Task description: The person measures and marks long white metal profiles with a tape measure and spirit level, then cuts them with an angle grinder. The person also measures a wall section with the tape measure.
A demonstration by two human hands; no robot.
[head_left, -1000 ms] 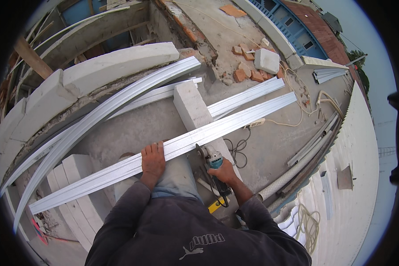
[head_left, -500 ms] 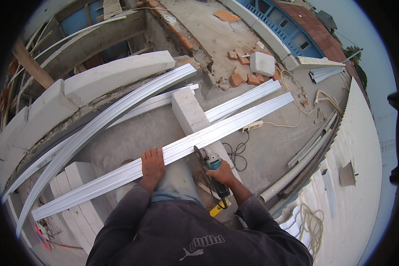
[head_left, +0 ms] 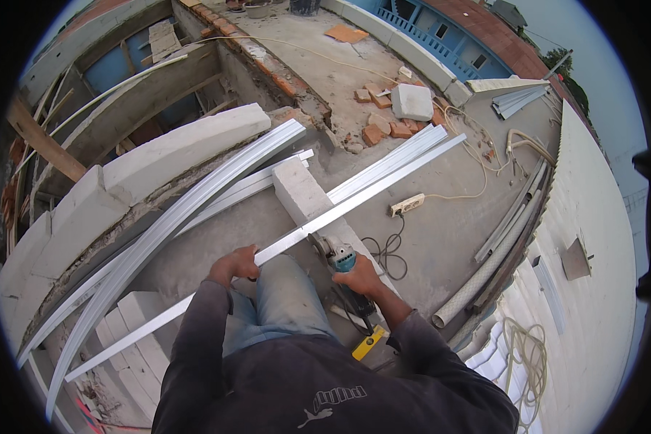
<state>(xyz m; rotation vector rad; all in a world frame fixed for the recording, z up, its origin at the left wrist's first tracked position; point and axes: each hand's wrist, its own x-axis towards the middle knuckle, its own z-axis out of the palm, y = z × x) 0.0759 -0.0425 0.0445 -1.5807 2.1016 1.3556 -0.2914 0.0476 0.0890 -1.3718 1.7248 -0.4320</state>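
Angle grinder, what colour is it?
The angle grinder is teal and black with a grey front, best seen in the head view.

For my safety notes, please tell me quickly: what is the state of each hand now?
Left hand: closed, holding the long metal profile.
Right hand: closed, holding the angle grinder.

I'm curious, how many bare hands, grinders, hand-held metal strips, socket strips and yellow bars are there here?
Bare hands: 2, the left hand and the right hand
Grinder: 1
Hand-held metal strip: 1
Socket strip: 1
Yellow bar: 1
Total: 6
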